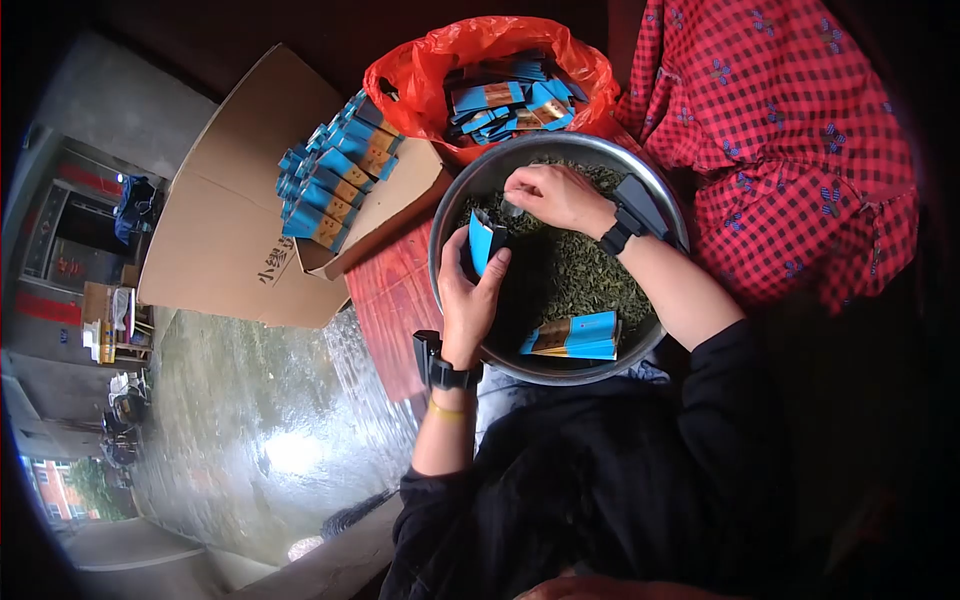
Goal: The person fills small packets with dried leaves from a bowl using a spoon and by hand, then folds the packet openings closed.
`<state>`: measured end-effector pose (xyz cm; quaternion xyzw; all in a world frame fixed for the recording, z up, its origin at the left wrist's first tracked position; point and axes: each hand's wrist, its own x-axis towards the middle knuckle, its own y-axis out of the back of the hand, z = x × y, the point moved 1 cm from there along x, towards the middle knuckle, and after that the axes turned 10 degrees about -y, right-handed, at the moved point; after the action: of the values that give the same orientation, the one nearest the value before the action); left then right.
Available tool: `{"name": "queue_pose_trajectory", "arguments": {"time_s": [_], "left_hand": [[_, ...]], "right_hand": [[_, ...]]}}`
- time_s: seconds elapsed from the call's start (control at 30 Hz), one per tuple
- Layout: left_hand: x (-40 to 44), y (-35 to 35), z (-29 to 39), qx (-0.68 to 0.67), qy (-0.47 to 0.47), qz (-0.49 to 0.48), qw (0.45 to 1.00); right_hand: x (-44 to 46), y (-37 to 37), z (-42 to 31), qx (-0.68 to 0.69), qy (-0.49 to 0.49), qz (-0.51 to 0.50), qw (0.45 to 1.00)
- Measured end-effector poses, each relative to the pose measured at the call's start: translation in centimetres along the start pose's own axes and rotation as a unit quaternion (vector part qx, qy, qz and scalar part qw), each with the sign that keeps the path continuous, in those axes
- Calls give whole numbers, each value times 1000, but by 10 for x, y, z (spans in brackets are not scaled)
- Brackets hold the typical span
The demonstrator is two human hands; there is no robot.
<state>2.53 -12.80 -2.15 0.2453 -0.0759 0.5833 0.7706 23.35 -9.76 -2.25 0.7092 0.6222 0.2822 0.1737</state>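
My left hand [470, 305] is wrapped round a blue paper packet [482, 240] whose dark open top faces up and right. It holds the packet over the left side of a wide metal basin [560, 377]. Dried green leaves [590, 280] fill the basin. Just right of the packet's mouth, my right hand [555, 195] pinches a small, pale, translucent thing [511, 209], partly hidden by the fingers, perhaps a little cup or scoop. On the leaves at the near side lies a stack of flat blue packets [575, 336].
Left of the basin, a cardboard box [395, 205] with a raised flap holds rows of blue packets [345, 165]. A red plastic bag [425, 75] of flat packets [510, 100] stands behind. Red checked cloth [790, 150] hangs at right. Below the box shows a reddish wooden surface [390, 300].
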Motion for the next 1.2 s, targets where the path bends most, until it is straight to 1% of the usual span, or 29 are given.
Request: {"name": "queue_pose_trajectory", "arguments": {"time_s": [0.03, 0.1, 0.13, 0.17, 0.23, 0.37, 0.43, 0.47, 0.53, 0.57, 0.63, 0.77, 0.83, 0.9, 0.97, 1.03, 1.07, 1.13, 1.2], "left_hand": [[0, 0, -1, -2, 9, 0, 1000], [1, 0, -2, -6, 15, -5, 1000], [1, 0, -3, -9, 20, -8, 1000], [0, 0, -3, -9, 21, -9, 1000], [0, 0, -1, -8, 24, -9, 1000], [0, 0, -6, -31, 9, -7, 999], [0, -1, -6, -55, 4, -5, 998], [0, -1, -5, -56, 3, -5, 998], [0, -1, -4, -51, 8, -2, 999], [0, -1, -4, -51, 8, -2, 999], [0, 0, -3, -54, 28, -8, 998], [0, 0, -3, -39, 34, -15, 999], [0, 0, -4, -24, 26, -19, 999], [-1, -1, -6, -15, 23, -18, 999], [-1, -1, -7, -6, 20, -18, 1000], [0, -1, -4, 36, 15, -27, 999], [-1, -1, -1, 36, 14, -29, 999], [1, -2, 13, 10, 42, -38, 998], [0, -2, 10, 2, 36, -37, 999]], "right_hand": [[1, -4, 2, 0, -1, 0, 1000], [4, -11, 6, -58, 7, -1, 998], [4, -11, 5, -60, -15, -43, 997], [3, -12, 7, -60, -15, -43, 997], [3, -16, 9, -27, -5, -74, 997], [6, -16, 14, 17, -21, -93, 995], [9, -17, 17, 29, -73, -103, 992], [10, -17, 19, 28, -73, -103, 992], [12, -14, 17, 118, -140, -126, 975], [14, -11, 16, 118, -140, -127, 975], [16, -4, 14, 199, -159, -132, 958], [18, 13, 10, 256, -139, -53, 955], [18, 20, 6, 281, -135, -41, 949], [13, 27, -2, 336, -149, -14, 930], [10, 31, -10, 343, -148, -14, 928], [8, 30, -14, 350, -136, -32, 926], [8, 29, -14, 349, -128, -45, 927], [9, 26, -12, 345, -118, -46, 930], [9, 26, -11, 340, -105, -47, 933]]}}
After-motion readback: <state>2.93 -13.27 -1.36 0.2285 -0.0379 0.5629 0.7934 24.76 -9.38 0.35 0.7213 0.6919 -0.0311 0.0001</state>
